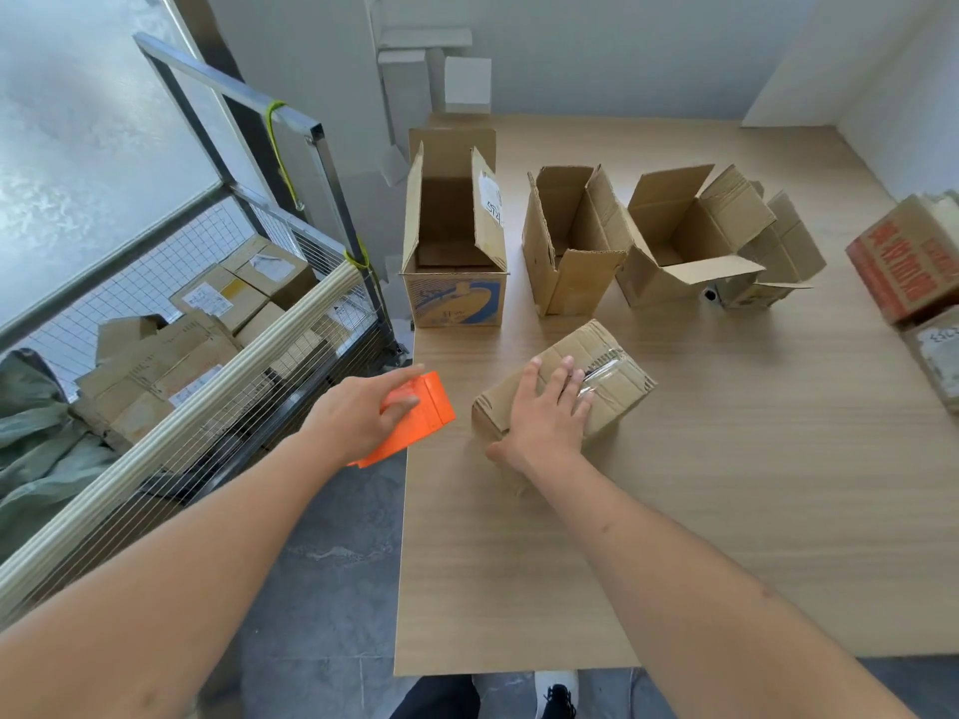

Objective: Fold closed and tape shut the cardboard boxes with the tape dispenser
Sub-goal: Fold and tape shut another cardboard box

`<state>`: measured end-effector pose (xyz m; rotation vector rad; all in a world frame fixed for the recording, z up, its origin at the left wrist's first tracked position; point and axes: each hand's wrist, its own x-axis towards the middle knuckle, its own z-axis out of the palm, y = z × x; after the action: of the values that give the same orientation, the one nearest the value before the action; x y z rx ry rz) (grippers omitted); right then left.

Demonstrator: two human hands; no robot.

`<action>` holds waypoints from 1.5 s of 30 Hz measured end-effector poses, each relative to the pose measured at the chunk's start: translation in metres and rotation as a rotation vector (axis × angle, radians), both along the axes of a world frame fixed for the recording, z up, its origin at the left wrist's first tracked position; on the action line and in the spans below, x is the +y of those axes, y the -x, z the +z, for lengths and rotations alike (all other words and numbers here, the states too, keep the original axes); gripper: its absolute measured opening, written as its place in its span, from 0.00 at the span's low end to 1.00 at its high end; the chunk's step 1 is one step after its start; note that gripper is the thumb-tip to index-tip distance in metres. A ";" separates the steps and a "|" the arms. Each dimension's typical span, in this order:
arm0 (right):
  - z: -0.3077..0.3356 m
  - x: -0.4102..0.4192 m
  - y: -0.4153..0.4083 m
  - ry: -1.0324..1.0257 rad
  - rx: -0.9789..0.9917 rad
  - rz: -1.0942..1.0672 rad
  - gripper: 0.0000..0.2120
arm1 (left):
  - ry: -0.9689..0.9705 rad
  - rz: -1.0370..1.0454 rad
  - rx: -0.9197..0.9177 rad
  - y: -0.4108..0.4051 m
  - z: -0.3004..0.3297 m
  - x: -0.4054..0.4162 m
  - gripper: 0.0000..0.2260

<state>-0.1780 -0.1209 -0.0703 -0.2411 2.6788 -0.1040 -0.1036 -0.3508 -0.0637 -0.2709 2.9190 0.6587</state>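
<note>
A small closed cardboard box [612, 376] lies on the wooden table [726, 511] near its left edge, with clear tape across its top. My right hand [547, 412] lies flat on that box, fingers spread, thumb down its near side. My left hand [363, 412] grips the orange tape dispenser [425, 412] just left of the box, at the table's edge. Behind stand three open boxes with flaps up: a tall one with a blue print [454, 241], a plain one [568, 241] and a wider one [685, 236].
A red-printed box [908, 256] and another box [939, 355] sit at the table's right edge. A wire cage cart [207, 324] full of sealed boxes stands left of the table. White boxes [467, 83] are stacked against the back wall.
</note>
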 end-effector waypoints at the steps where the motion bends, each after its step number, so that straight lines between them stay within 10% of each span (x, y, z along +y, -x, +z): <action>1: 0.002 0.006 0.001 -0.012 -0.003 0.034 0.69 | -0.026 -0.024 0.012 -0.003 0.005 -0.003 0.23; 15: 0.016 0.077 -0.009 0.196 -0.092 0.552 0.58 | -0.040 -0.313 0.352 -0.023 0.030 0.005 0.31; 20: 0.040 0.080 -0.011 0.996 -0.126 -0.123 0.20 | 0.159 -0.443 0.552 -0.030 0.039 0.019 0.33; 25: 0.069 0.065 -0.010 1.253 -0.051 -0.272 0.18 | 0.226 -0.512 0.586 -0.034 0.047 0.033 0.36; 35: 0.107 0.050 -0.002 0.780 0.196 0.436 0.32 | 0.321 -0.679 0.530 -0.039 0.067 0.060 0.32; 45: 0.098 0.069 0.000 0.787 0.331 0.393 0.04 | 0.325 -0.723 0.495 -0.046 0.068 0.072 0.35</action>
<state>-0.1777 -0.0521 0.0275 -1.0940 2.7015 -1.0724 -0.0578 -0.2784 0.0045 1.0096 3.1998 0.1393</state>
